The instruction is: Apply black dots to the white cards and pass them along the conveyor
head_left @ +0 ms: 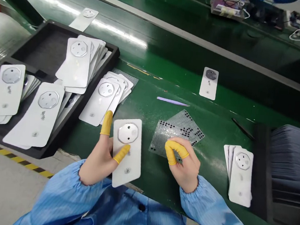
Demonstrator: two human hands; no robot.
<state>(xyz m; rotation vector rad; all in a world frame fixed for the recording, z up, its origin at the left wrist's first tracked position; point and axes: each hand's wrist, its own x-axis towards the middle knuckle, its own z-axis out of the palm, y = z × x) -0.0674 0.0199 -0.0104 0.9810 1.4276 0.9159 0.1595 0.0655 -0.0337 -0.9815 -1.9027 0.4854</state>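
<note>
My left hand [106,154] holds a white rectangular panel [128,160] with rounded corners, thumb on its face and index finger stretched out past its edge. Near the panel's top is a silver octagonal plate [128,133] with two black dots. My right hand [184,160] is pinched, thumb against index finger, over the lower part of some clear sheets [167,137] dotted with small black round pieces. Whatever sits between those fingertips is too small or hidden to make out. Yellow finger cots cover the thumb and index finger of both hands.
Purple tweezers [172,101] lie beyond the sheets. Stacks of similar panels fill part of a black tray [51,32] at left; another panel stack [101,97] lies beside it. More panels [241,178] rest at right, near a black holder [261,172]. A single panel [208,86] lies farther back.
</note>
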